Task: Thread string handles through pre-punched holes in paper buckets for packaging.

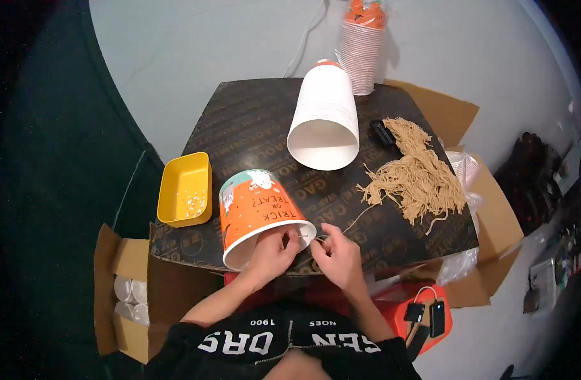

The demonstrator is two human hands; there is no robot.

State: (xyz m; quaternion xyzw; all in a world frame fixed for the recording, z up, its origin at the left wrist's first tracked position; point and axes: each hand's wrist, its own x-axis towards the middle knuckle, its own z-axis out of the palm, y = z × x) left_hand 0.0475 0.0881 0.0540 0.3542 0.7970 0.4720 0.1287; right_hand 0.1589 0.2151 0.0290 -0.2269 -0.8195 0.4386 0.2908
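Observation:
An orange paper bucket (pixel 255 206) with a green band and white figures lies tilted on the table, its white-rimmed mouth toward me. My left hand (pixel 276 250) reaches into that mouth, fingers curled and pinched by the right side of the rim, where a short pale piece of string shows at the fingertips. Just outside the rim, my right hand (pixel 338 253) pinches a tan string (pixel 358 218). From there the string runs back to a loose bundle of tan strings (pixel 420 183) on the right. The fingers partly hide where string and rim meet.
Behind the bucket lies a stack of white paper buckets (pixel 325 114). A yellow tray (pixel 169 212) with small white bits stands left, a black object (pixel 382 133) beside the strings. Wrapped cups (pixel 361 57) stand at the back. Cardboard boxes (pixel 132 259) flank the dark table (pixel 240 114).

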